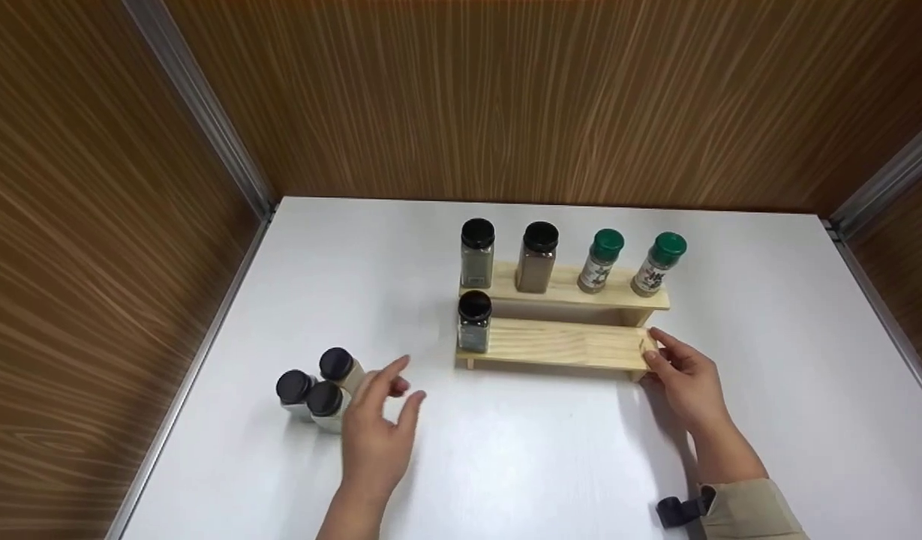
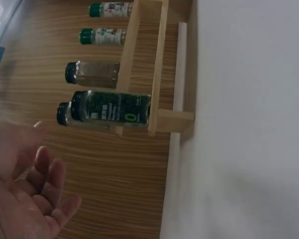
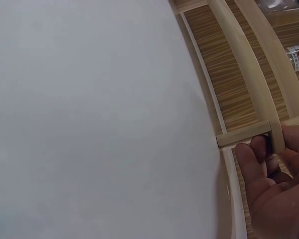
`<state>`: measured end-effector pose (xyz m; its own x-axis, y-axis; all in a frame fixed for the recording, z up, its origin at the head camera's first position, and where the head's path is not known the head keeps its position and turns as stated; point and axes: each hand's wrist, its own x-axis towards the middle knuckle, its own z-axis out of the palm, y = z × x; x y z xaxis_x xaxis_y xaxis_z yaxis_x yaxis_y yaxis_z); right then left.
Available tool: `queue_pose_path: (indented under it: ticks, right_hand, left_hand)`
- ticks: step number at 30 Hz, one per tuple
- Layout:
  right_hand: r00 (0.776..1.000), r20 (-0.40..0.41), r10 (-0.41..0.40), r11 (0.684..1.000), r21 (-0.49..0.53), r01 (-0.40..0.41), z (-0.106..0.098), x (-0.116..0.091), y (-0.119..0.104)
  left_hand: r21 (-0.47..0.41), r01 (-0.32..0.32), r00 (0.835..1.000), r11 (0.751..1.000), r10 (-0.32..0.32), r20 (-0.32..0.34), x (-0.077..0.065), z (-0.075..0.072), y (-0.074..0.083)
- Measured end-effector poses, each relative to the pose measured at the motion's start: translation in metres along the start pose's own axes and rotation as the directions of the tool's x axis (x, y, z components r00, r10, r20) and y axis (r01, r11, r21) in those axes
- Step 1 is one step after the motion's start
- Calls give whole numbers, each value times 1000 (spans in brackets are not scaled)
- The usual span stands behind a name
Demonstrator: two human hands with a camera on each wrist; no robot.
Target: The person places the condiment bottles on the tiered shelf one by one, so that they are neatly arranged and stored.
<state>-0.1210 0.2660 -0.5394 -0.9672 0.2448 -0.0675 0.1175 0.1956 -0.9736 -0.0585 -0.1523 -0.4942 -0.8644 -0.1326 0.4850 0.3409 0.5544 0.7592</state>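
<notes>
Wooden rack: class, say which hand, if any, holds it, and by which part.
The right hand holds the wooden rack by the right end of its lower step, fingers on the end piece. The left hand is open beside three jars, holding nothing.

Three black-capped jars stood close beside the left hand. Between both hands, the table was free. The wooden rack blocked the way beyond the right hand.

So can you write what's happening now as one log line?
left hand: open, beside three black-capped jars | right hand: holds wooden rack end | rack: five jars
</notes>
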Motion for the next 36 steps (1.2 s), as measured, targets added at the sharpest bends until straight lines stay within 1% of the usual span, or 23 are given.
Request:
queue_pose_path:
  ticks: [1,2,3,4,6,8,10,12,15,17,20,23,27,31,36]
  right_hand:
    - [1000,1,-1,1000,3,1,0,0,0]
    - [1000,2,-2,1000,3,2,1,0,1]
    - [1000,1,-1,1000,2,1,1,0,1]
    - [1000,1,2,1000,2,-2,1,0,2]
    - [1000,-2,12,1000,3,-12,0,0,3]
    - [1000,-5,23,1000,2,-23,-1,-1,4]
    - [1000,-9,29,1000,0,-29,-3,-1,5]
    - [999,-14,30,1000,1,-30,-5,-1,5]
    - [1000,-9,28,1000,6,-28,-7,-1,4]
    - [1000,2,27,1000,10,-27,-7,-1,3]
    - [1000,15,28,1000,13,-28,-7,-1,3]
    - [999,10,35,999,15,-35,-6,0,4]
    - [999,6,49,998,26,-50,-6,2,7]
    - [998,20,52,998,29,-53,-5,3,9]
    - [997,62,50,998,38,-53,-7,5,10]
  left_hand:
    - [28,-26,997,999,29,-76,-1,-3,-3]
    - [64,-41,988,997,50,-146,-3,-7,-6]
    - [94,-45,975,995,64,-212,-5,-10,-9]
    - [122,-36,961,992,67,-268,-7,-13,-12]
    - [163,6,936,987,52,-349,-10,-19,-19]
    - [182,56,920,982,20,-392,-13,-23,-25]
    - [187,92,918,978,-10,-398,-15,-25,-31]
    - [196,111,923,974,-28,-384,-17,-24,-35]
    - [204,116,932,972,-35,-361,-20,-19,-42]
    - [200,116,933,973,-38,-357,-21,-16,-45]
    - [179,127,930,976,-54,-365,-22,-14,-49]
    - [147,156,920,977,-90,-381,-21,-13,-49]
    - [118,171,908,978,-110,-404,-21,-12,-48]
    - [115,172,905,978,-111,-411,-23,-11,-49]
    - [93,216,904,972,-163,-396,-24,-11,-50]
